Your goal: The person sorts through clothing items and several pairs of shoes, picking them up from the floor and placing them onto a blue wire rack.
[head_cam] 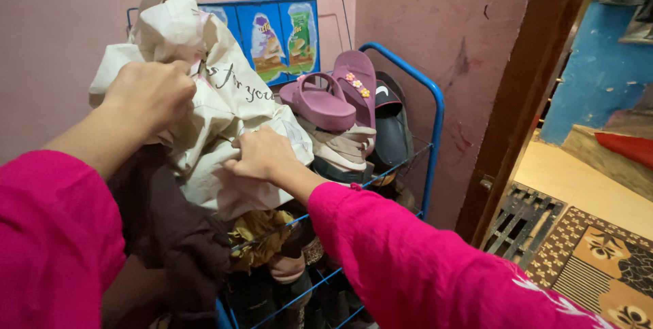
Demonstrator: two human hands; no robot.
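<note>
- While both arms in bright pink sleeves reach forward, the left hand [151, 92] is balled tight on the upper part of a cream cloth bag [218, 108], bunching the fabric under its knuckles.
- The right hand [262, 154] sits lower and to the right, its fingers pinching a fold of the same bag near its lower edge.
- The bag lies crumpled between the two hands, heaped on the left end of a blue wire shoe rack [435, 108], with its top rising above the rack's back rail.
- A dark brown cloth [166, 227] hangs just below the left hand, touching the bag's underside and draping over the rack's left front corner.
- Purple sandals [337, 94] stand on edge just to the right of the bag, with a dark shoe [393, 128] beside them at the rack's right end.
- More footwear fills the lower shelves under the bag.
- Pink walls [61, 23] close in behind and to the right of the rack.
- Open room lies to the right, through a brown door frame [524, 91], where a patterned mat [598, 261] covers the floor.
</note>
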